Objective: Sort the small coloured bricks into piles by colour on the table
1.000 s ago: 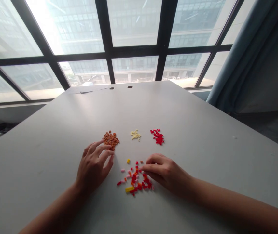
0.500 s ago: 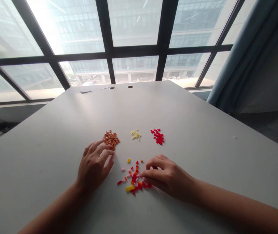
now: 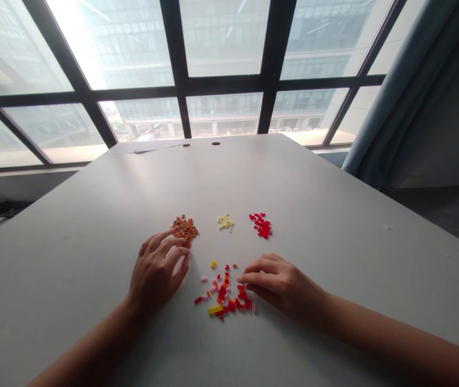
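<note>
A mixed heap of tiny red, orange, yellow and pink bricks (image 3: 223,294) lies on the grey table (image 3: 92,226) between my hands. My right hand (image 3: 280,284) rests at the heap's right edge, fingers curled together with the tips on the bricks; whether they pinch one is hidden. My left hand (image 3: 157,271) lies flat and open to the left of the heap, its fingertips close to a sorted orange pile (image 3: 185,228). Further back sit a small cream pile (image 3: 224,222) and a red pile (image 3: 260,225).
Two round cable holes (image 3: 200,144) sit near the table's far edge, beside a flat sheet of paper (image 3: 144,148). Large windows stand behind the table. A blue-grey curtain (image 3: 399,97) hangs at the right.
My right hand has shifted slightly over the right edge of the mixed heap, its fingers working among the bricks. My left hand has stayed still.
</note>
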The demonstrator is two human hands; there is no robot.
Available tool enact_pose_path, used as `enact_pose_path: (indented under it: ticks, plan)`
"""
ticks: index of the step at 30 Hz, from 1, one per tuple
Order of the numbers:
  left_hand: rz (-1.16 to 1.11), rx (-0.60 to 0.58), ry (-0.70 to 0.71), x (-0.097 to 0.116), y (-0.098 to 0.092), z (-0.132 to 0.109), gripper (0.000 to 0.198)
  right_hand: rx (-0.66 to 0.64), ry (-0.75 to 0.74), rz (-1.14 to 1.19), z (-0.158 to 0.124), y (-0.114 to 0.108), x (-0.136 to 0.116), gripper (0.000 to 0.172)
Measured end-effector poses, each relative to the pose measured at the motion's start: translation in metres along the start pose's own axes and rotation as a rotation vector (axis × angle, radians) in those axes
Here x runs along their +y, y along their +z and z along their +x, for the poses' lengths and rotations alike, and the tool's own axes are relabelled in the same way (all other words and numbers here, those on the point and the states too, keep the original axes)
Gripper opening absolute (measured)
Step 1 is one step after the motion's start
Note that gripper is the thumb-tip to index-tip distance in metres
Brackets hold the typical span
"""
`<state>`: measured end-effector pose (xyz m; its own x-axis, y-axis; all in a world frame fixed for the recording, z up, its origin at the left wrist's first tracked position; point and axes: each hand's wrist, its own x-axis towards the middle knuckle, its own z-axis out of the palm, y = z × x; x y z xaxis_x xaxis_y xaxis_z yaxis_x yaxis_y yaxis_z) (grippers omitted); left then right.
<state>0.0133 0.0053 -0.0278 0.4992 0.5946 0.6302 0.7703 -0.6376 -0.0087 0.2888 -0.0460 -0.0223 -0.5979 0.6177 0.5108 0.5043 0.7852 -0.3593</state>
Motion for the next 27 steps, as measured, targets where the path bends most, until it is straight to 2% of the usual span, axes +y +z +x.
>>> enact_pose_path:
  ticks: [2,4,7,10,14,19,23,25,27]
  plan:
    - [-0.058,0.01,-0.011,0.001,-0.004,0.001,0.008,-0.026,-0.022,0.014,0.001,0.004,-0.001,0.02]
    - [-0.173,-0.04,-0.013,0.003,-0.011,0.003,0.004,-0.034,-0.045,0.005,0.001,0.006,-0.001,0.021]
    - [-0.367,-0.267,-0.01,0.009,-0.024,0.006,0.008,-0.025,-0.068,-0.038,0.0,0.005,0.0,0.021]
    - [-0.452,-0.482,-0.028,0.014,-0.032,0.008,0.011,-0.02,-0.056,-0.081,-0.001,0.001,-0.001,0.021]
    - [-0.494,-0.585,-0.049,0.015,-0.032,0.009,0.004,-0.026,-0.004,-0.134,-0.003,-0.003,0.004,0.019]
    - [-0.532,-0.57,-0.037,0.013,-0.027,0.01,0.006,0.018,0.097,-0.294,-0.002,-0.006,0.032,0.015]
    - [-0.581,-0.453,-0.095,0.014,-0.026,0.011,0.012,0.05,0.128,-0.547,0.003,-0.012,0.051,0.017]
    - [-0.599,-0.371,-0.165,0.017,-0.026,0.011,0.012,0.104,0.118,-0.555,0.006,-0.013,0.05,0.015]
    - [-0.623,-0.296,-0.248,0.022,-0.026,0.011,0.011,0.167,0.113,-0.435,0.01,-0.013,0.04,0.012]
